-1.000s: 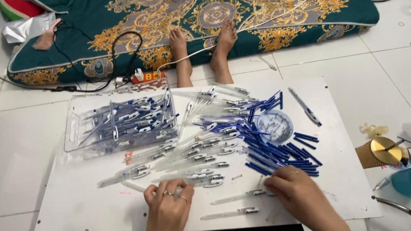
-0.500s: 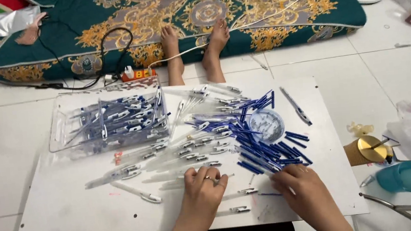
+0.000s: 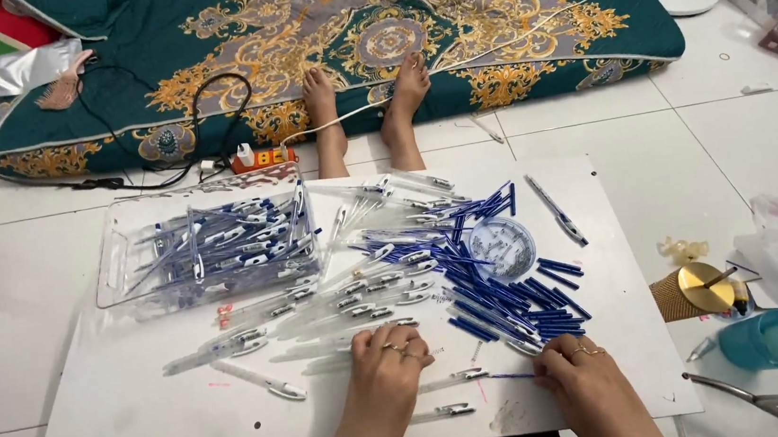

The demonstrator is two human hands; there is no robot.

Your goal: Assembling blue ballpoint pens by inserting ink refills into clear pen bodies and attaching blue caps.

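As the work stands, both hands rest on the white board (image 3: pixel 125 434) in the lower centre of the frame.

Work in hand: fitting clear pen barrels with blue refills, judged from the parts laid out.
Left hand (image 3: pixel 387 373): fingers pressed flat on the loose clear barrels (image 3: pixel 359 299) at the near edge of the heap; nothing lifted. Whether a part is pinched beneath the fingers cannot be told.
Right hand (image 3: pixel 587 382): fingertips closed on a thin blue refill (image 3: pixel 504 376) lying on the board, beside a single barrel (image 3: pixel 466 374).
Done: clear plastic tray (image 3: pixel 119 273), left of centre, holds a deep pile of pens showing blue inside; judged as finished stock.
Left: a broad heap of clear barrels at centre and a fan of blue refills (image 3: pixel 511 297) right of centre remain apart.
Small parts: round clear dish (image 3: pixel 502 246) among the refills; its contents are too small to identify.
Progress estimate: roughly mid-way, with many loose parts remaining.
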